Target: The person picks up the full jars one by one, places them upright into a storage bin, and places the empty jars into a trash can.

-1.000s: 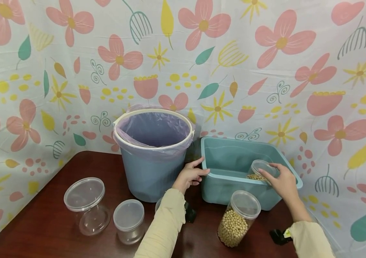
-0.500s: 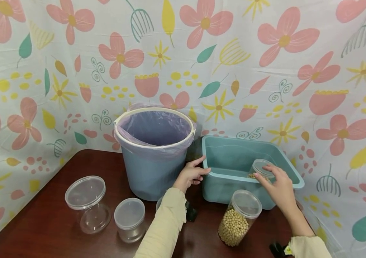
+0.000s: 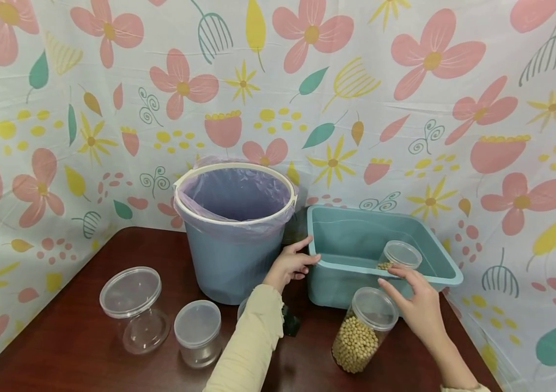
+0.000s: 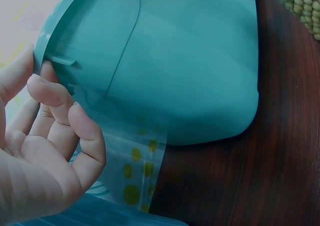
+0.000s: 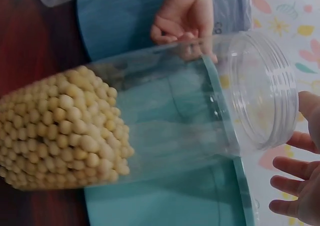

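My left hand [image 3: 293,263] grips the left rim of a teal basin [image 3: 446,276], thumb on top and fingers curled under the lip; the left wrist view shows these fingers [image 4: 75,128] against the basin wall [image 4: 180,60]. Inside the basin stands a small lidded jar [image 3: 399,256] with a few soybeans. My right hand [image 3: 407,291] is open and holds nothing. Its fingers reach over the lid of a tall clear jar of soybeans [image 3: 362,332] in front of the basin. In the right wrist view that jar [image 5: 75,131] fills the frame, with my straight fingers [image 5: 295,186] beside its lid [image 5: 265,85].
A blue bucket [image 3: 231,261] lined with a purple bag stands left of the basin. Two lidded clear jars without contents, one large [image 3: 133,310] and one small [image 3: 197,332], stand on the dark wooden table [image 3: 86,365]. A flowered cloth [image 3: 405,109] hangs close behind and to both sides.
My right hand has let go of the small jar, which now stands in the basin, and drawn back toward me over the tall jar's lid. My left hand stays on the basin rim.
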`<action>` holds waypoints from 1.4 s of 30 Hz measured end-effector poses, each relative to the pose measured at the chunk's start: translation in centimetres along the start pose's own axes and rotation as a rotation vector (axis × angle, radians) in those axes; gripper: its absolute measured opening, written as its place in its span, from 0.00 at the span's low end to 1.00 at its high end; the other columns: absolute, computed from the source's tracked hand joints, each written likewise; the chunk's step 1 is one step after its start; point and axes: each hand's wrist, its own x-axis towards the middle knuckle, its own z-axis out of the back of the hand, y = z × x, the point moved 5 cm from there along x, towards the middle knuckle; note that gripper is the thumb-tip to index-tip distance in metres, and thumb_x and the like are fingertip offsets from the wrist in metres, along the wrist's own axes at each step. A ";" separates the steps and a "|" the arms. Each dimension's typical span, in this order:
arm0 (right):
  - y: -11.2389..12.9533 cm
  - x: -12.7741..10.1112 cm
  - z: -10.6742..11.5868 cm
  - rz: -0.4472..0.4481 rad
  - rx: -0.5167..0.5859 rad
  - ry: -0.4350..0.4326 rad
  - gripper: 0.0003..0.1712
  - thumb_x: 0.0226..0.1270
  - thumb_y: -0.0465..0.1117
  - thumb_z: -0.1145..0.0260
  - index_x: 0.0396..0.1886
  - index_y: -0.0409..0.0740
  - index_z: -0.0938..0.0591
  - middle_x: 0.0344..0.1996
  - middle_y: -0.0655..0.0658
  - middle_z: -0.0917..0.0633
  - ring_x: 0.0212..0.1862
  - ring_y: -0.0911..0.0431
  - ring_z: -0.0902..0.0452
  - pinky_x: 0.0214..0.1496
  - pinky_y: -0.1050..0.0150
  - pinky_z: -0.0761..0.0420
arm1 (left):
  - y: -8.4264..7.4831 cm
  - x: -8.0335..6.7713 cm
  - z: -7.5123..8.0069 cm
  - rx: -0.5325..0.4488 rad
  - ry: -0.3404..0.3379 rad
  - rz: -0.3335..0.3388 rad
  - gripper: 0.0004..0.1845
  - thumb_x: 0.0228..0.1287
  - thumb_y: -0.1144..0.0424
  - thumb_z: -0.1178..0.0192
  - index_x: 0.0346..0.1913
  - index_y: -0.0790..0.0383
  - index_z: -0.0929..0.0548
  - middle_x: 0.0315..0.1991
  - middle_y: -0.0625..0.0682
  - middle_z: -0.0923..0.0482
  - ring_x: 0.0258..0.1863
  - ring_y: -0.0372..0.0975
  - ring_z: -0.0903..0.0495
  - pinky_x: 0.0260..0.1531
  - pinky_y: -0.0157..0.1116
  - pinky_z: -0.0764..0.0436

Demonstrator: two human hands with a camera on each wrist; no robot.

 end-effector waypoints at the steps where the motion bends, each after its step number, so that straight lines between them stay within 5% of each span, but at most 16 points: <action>1: 0.1 -0.2 0.0 -0.005 0.002 -0.004 0.17 0.46 0.35 0.28 0.39 0.36 0.19 0.43 0.40 0.21 0.50 0.56 0.30 0.51 0.73 0.36 | 0.0 0.0 0.0 -0.005 0.001 0.005 0.34 0.53 0.63 0.35 0.63 0.41 0.33 0.23 0.48 0.28 0.11 0.34 0.34 0.14 0.30 0.32; 4: 0.2 -0.8 -0.2 -0.014 0.011 -0.002 0.16 0.46 0.35 0.28 0.38 0.37 0.19 0.43 0.41 0.20 0.50 0.64 0.32 0.48 0.83 0.42 | 0.1 0.1 0.0 -0.003 -0.006 0.004 0.33 0.53 0.63 0.35 0.63 0.41 0.33 0.23 0.49 0.27 0.11 0.34 0.34 0.14 0.30 0.32; 16: 1.1 -2.6 -1.4 0.007 0.092 0.050 0.14 0.48 0.33 0.30 0.38 0.37 0.19 0.42 0.41 0.20 0.48 0.70 0.33 0.48 0.83 0.41 | -0.1 -0.2 -0.1 -0.011 -0.001 0.018 0.33 0.53 0.62 0.36 0.62 0.38 0.33 0.25 0.50 0.28 0.12 0.36 0.34 0.15 0.31 0.33; 28: 1.6 -3.8 -1.5 0.036 0.090 0.108 0.20 0.42 0.34 0.26 0.40 0.39 0.19 0.46 0.43 0.22 0.50 0.65 0.31 0.42 0.83 0.35 | 0.0 -0.2 -0.1 -0.014 -0.001 0.012 0.33 0.53 0.63 0.35 0.62 0.39 0.33 0.19 0.48 0.29 0.12 0.34 0.34 0.14 0.30 0.32; 35: 1.6 -4.3 -1.4 0.057 0.055 0.160 0.34 0.32 0.41 0.21 0.47 0.41 0.21 0.49 0.41 0.24 0.49 0.50 0.29 0.42 0.83 0.36 | -0.5 -0.8 -0.2 -0.019 0.016 0.008 0.34 0.54 0.64 0.36 0.64 0.43 0.35 0.18 0.48 0.29 0.12 0.35 0.33 0.15 0.31 0.31; 42: 1.9 -4.3 -1.2 0.160 0.094 0.065 0.36 0.24 0.37 0.19 0.44 0.39 0.19 0.41 0.44 0.20 0.46 0.69 0.29 0.41 0.82 0.32 | -0.6 -1.0 -0.2 -0.015 0.005 0.009 0.33 0.54 0.64 0.36 0.63 0.41 0.34 0.19 0.48 0.29 0.12 0.35 0.33 0.16 0.31 0.31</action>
